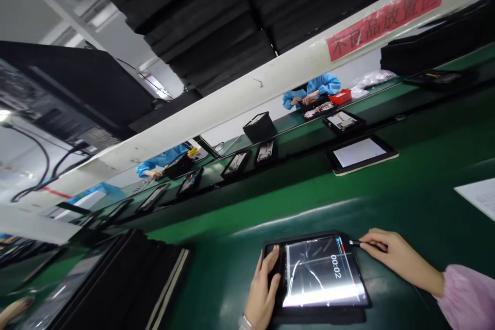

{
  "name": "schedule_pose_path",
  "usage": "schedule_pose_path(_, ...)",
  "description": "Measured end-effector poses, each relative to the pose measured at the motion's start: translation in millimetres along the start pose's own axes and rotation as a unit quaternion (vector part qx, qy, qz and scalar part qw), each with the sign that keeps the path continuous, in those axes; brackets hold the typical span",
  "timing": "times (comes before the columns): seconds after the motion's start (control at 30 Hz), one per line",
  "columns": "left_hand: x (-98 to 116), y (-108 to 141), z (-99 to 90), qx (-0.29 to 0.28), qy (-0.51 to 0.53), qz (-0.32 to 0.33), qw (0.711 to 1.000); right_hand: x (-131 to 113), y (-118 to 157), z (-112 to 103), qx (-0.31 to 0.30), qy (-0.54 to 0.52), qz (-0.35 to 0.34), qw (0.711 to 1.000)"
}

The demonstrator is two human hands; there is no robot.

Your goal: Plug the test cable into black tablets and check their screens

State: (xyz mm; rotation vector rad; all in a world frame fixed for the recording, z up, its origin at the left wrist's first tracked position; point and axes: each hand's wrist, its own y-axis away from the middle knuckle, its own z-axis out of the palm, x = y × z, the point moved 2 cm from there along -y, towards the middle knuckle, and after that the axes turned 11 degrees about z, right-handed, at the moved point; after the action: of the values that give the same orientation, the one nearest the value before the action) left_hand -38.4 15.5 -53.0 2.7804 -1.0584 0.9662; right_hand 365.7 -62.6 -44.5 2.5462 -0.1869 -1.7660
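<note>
A tablet-sized screen (320, 273), lit with "00:02" at its right side, lies in a black foam tray (278, 314) on the green table. Spread over the tray's left edge is my left hand (263, 286), its fingers apart and touching the tray. Just right of the screen, my right hand (390, 252) pinches a small dark cable plug (355, 242) with a light metal tip. The tip points at the screen's upper right edge, and whether it touches is too small to tell. A pink sleeve covers my right forearm.
Black trays (112, 278) are stacked at the lower left. Beyond the green table (216, 252), a line (216, 185) carries several trays with screens. Another screen (359, 154) lies at its near edge. White paper (479, 198) is at the right. People in blue sleeves work behind a white beam (232, 105).
</note>
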Motion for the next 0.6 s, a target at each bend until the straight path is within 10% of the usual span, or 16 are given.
schedule_pose_path(0.43, 14, -4, -3.8, 0.0, -0.043, 0.008, 0.999, -8, 9, 14, 0.062, 0.085, -0.158, 0.982)
schedule_pose_path(0.6, 17, -12, -0.4, 0.031, -0.039, -0.028, 0.998, -3, 10, 17, 0.067, 0.125, -0.097, 0.985)
